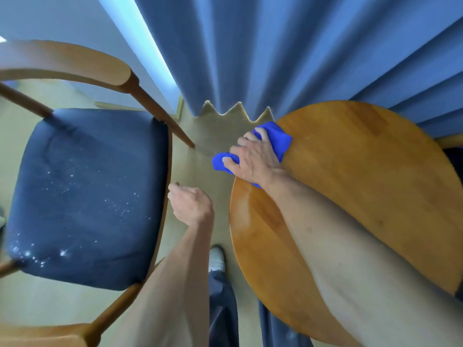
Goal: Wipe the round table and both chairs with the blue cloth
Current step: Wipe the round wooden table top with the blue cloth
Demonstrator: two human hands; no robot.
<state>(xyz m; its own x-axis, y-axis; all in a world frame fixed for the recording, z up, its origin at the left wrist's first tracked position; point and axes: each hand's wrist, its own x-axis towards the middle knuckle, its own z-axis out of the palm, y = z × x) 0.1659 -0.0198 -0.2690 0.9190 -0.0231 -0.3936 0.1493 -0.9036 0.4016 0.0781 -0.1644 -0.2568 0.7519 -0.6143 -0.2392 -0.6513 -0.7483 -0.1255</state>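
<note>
The right hand presses a bright blue cloth onto the left rim of the round, orange-brown wooden bench, its fingers curled over the bunched fabric so that part of the cloth hangs past the edge. The left hand hovers between the bench and the nearer chair, its fingers folded loosely into the palm and holding nothing that can be seen.

Judging by how things lie, the job is in its first stage: the bench is under the cloth now, and a paler, slightly glossy band near the forearm may be a damp streak (or only glare; it is hard to tell). The wooden-framed armchair with the dark navy padded seat looks untouched, since white specks and crumbs are scattered across the seat, thickest at its near left corner. Of the second chair only a sliver of wood and dark seat shows past the far right edge of the bench, too little to judge its state. So both chairs probably remain, along with whatever is left of the bench top.

No containers are in view. Blue pleated curtains hang behind, and a white shoe stands on the pale floor.
</note>
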